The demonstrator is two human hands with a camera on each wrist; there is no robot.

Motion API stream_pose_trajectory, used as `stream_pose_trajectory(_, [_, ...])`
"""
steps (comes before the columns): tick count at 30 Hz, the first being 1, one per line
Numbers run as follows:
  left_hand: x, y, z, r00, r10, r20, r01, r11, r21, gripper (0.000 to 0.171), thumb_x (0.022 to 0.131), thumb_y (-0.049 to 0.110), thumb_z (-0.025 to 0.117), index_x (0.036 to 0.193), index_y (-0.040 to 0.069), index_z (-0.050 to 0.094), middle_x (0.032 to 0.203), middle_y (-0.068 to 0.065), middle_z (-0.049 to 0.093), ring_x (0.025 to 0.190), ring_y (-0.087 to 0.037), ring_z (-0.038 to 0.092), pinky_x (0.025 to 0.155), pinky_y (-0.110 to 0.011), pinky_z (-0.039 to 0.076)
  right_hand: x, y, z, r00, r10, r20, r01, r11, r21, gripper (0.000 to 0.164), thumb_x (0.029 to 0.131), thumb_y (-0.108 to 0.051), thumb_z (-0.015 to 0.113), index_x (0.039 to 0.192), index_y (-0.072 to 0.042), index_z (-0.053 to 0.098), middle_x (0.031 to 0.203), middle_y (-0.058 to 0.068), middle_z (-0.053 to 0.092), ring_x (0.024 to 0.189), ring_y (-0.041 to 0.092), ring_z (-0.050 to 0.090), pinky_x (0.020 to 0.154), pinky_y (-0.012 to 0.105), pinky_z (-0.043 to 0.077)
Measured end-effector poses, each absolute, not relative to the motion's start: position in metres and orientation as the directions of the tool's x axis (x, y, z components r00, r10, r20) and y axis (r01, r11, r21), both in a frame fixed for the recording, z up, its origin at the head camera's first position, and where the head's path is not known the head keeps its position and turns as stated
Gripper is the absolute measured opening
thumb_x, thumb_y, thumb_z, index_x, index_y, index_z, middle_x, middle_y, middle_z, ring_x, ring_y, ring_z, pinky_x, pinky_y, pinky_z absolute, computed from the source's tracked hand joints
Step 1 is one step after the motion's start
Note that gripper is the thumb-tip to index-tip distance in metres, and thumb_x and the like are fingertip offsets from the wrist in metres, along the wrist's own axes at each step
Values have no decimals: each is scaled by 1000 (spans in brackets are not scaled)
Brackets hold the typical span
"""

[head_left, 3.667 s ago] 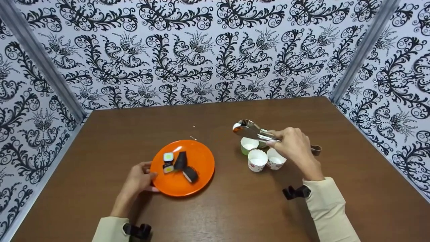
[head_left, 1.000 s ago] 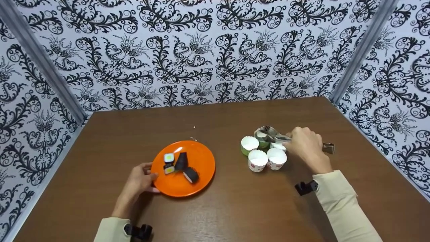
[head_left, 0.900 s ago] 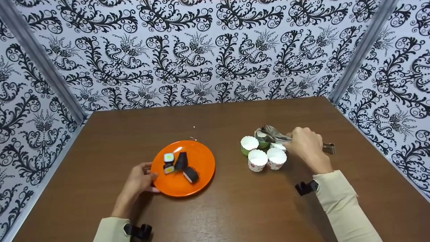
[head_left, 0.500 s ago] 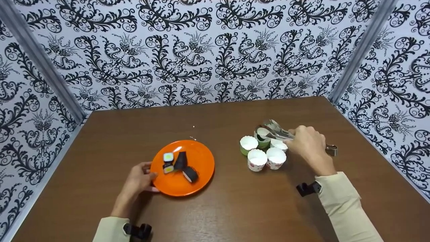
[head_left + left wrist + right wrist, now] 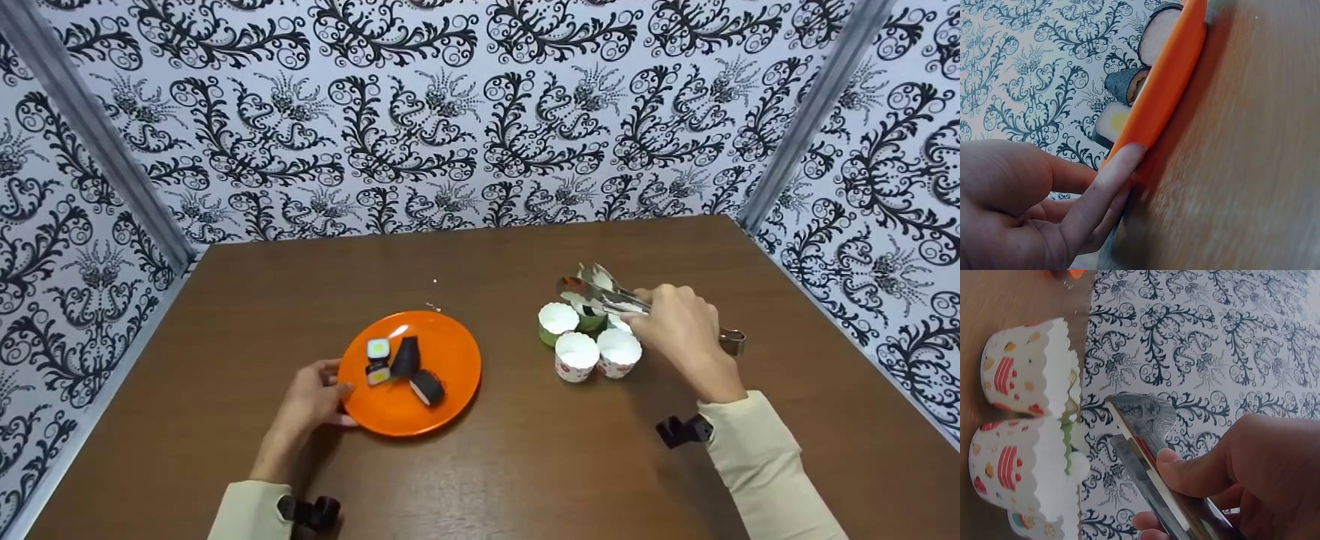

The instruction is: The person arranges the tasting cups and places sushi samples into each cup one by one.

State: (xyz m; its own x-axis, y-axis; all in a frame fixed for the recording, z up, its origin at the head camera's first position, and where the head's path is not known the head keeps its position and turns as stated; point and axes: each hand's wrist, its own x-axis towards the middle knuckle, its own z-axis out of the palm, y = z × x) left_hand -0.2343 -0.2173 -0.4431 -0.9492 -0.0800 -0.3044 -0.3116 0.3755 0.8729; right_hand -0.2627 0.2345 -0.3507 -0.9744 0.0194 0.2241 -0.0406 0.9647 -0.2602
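Observation:
On the left, the left hand pinches the rim of an orange plate; in the left wrist view its thumb and fingers grip the edge. The plate bears a dark cone roll, two small square sushi pieces and a thick dark-wrapped roll. The right hand holds metal tongs over the back green paper cup. In the right wrist view the tips of the tongs stand slightly apart, with nothing seen between them. Something dark shows inside that cup.
Another green cup and white patterned cups cluster just below the tongs. One cup is partly hidden by the right hand. Small white crumbs lie behind the plate. Patterned walls bound the wooden table.
The tongs, holding a small pale-and-dark piece at first, moved right to the back green cup, dipped and spread apart. They now stand slightly higher and further left. The left hand stays on the plate.

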Motion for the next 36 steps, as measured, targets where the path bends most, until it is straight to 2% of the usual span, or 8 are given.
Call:
stream_pose_trajectory(4, [-234, -217, -443, -948, -83, -307, -316, 373, 872, 51, 101, 1, 52, 149, -7, 36, 135, -34, 48, 70, -17, 68, 60, -34, 64, -259, 226, -351, -974, 10, 225, -51, 962, -268, 43, 86, -32, 70, 122, -9, 73, 105, 32, 70, 84, 53, 64, 56, 54, 47])
stream_pose_trajectory(13, [-235, -218, -445, -953, -79, -293, -301, 365, 881, 51, 100, 0, 53, 147, -9, 36, 136, -35, 48, 73, -17, 68, 59, -34, 64, -251, 205, -353, -967, -41, 250, -109, 959, -262, 36, 86, -32, 71, 115, -12, 76, 98, 31, 71, 84, 51, 65, 58, 59, 49])
stream_pose_trajectory(18, [-236, -218, -445, -956, -82, -282, -293, 365, 884, 51, 100, 0, 54, 147, -10, 37, 137, -37, 48, 72, -17, 70, 57, -34, 64, -246, 195, -356, -952, -62, 300, -139, 960, -243, 21, 85, -31, 74, 87, -11, 72, 81, 25, 70, 75, 48, 65, 52, 57, 47])
stream_pose_trajectory(21, [-235, -217, -445, -953, -85, -289, -300, 372, 878, 51, 100, 1, 54, 147, -9, 36, 138, -36, 48, 72, -16, 70, 57, -34, 64, -243, 189, -356, -947, -66, 315, -148, 958, -246, 25, 84, -31, 75, 73, -12, 63, 74, 20, 68, 71, 46, 65, 51, 55, 47])
stream_pose_trajectory(25, [-235, -217, -444, -951, -86, -299, -308, 372, 876, 51, 100, 1, 54, 147, -9, 37, 138, -35, 48, 71, -17, 69, 58, -33, 64, -238, 182, -355, -947, -82, 311, -162, 957, -241, 19, 84, -31, 75, 86, -12, 74, 79, 20, 69, 74, 46, 66, 53, 56, 49])
stream_pose_trajectory(28, [-236, -217, -444, -949, -86, -304, -313, 367, 876, 51, 100, 2, 54, 147, -8, 38, 138, -35, 48, 71, -16, 69, 58, -33, 64, -234, 177, -355, -944, -101, 314, -176, 959, -223, 22, 84, -31, 75, 98, -13, 76, 82, 21, 69, 78, 46, 66, 56, 58, 51])
stream_pose_trajectory(32, [-236, -217, -444, -948, -90, -304, -316, 362, 877, 51, 100, 2, 54, 147, -8, 38, 138, -35, 48, 72, -16, 69, 59, -34, 64, -231, 172, -355, -930, -120, 347, -200, 958, -205, 19, 84, -29, 76, 89, -11, 71, 77, 18, 66, 77, 43, 65, 56, 58, 51])
stream_pose_trajectory(36, [-236, -217, -444, -948, -89, -305, -317, 359, 878, 51, 100, 1, 54, 147, -8, 37, 138, -35, 48, 72, -16, 69, 59, -34, 64, -228, 167, -358, -917, -144, 373, -233, 951, -205, 25, 82, -29, 78, 99, -12, 74, 79, 16, 69, 74, 42, 64, 54, 58, 51])
